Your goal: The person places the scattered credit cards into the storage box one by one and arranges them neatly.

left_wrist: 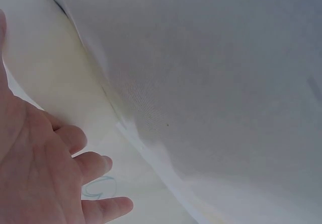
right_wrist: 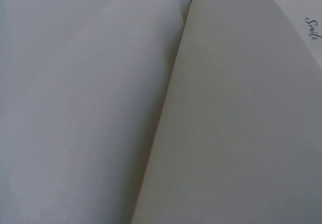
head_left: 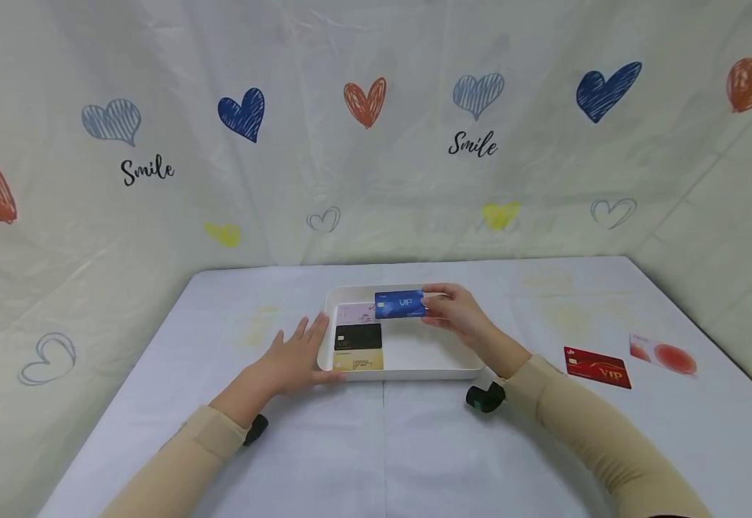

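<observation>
A blue VIP card (head_left: 396, 304) is pinched by its right end in my right hand (head_left: 456, 313), over the back of a white tray (head_left: 427, 374). It partly covers a pale pink card (head_left: 352, 313). Below that, along the tray's left side, lie a black VIP card (head_left: 358, 337) and a gold card (head_left: 358, 360). My left hand (head_left: 294, 357) rests against the tray's left edge with fingers spread. The left wrist view shows that hand (left_wrist: 45, 168) from the palm side. The right wrist view shows no hand, only pale surfaces.
To the right of the tray, a red VIP card (head_left: 598, 367) lies on the white-covered table (head_left: 324, 446). Farther right is a pale card with a red oval (head_left: 663, 355). A white curtain (head_left: 414, 180) printed with hearts stands behind the table.
</observation>
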Tool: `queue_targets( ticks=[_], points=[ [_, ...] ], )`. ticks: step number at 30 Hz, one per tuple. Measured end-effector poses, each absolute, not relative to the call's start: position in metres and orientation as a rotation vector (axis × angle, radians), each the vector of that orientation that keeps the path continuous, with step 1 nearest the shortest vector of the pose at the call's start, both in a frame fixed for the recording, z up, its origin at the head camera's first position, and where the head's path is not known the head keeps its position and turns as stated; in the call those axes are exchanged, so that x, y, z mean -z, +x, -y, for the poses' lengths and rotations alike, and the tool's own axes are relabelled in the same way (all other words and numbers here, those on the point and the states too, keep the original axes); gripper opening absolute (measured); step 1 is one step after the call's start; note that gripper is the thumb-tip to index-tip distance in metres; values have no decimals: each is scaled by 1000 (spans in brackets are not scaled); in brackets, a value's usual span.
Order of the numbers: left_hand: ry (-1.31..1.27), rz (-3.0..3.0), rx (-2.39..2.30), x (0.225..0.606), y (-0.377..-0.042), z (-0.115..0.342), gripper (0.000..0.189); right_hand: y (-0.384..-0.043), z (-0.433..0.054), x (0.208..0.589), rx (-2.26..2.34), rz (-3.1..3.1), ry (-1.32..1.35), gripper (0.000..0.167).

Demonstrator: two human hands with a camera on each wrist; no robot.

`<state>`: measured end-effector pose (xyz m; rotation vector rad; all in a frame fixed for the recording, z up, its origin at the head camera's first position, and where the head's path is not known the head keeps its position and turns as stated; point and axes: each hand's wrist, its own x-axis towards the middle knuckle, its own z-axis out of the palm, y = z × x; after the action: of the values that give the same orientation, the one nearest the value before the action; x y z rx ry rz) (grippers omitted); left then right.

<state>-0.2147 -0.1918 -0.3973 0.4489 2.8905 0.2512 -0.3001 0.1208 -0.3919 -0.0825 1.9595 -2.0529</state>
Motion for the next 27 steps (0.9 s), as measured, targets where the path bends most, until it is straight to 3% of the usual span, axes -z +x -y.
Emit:
queue_targets(
  ticks=[27],
  points=[
    [444,-2888,-236,395,-215,191,117,-321,-103,407,2006,-2108,144,40]
  ],
)
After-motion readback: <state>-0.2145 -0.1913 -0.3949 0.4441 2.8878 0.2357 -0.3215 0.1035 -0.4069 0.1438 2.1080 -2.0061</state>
